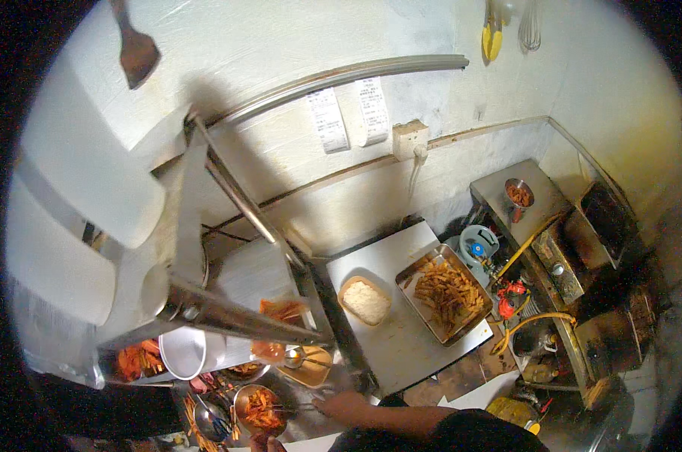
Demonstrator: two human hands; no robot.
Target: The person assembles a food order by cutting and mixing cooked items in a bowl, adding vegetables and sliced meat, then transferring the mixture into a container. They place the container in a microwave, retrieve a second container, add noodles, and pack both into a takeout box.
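Observation:
At the bottom, a round metal bowl (240,396) holds orange-red shredded food (261,410). My right hand (345,409) reaches in from the right, closed around a thin metal utensil (303,407) that points into the bowl; its exact kind is unclear. By the bowl's near rim is my left hand (265,444), fingers bent against it and mostly cut off by the frame edge. A second bowl (210,419) with dark utensils stands just left. Beyond lies a tan rectangular tray (315,368) with a ladle (295,355) over it.
A metal shelf (228,322) overhangs the work surface. To the right, a white counter (378,352) bears a tan tub (365,301) of white powder and a metal tray (405,282) of browned strips. Farther right are a gas cylinder (479,245) and yellow hose (529,245).

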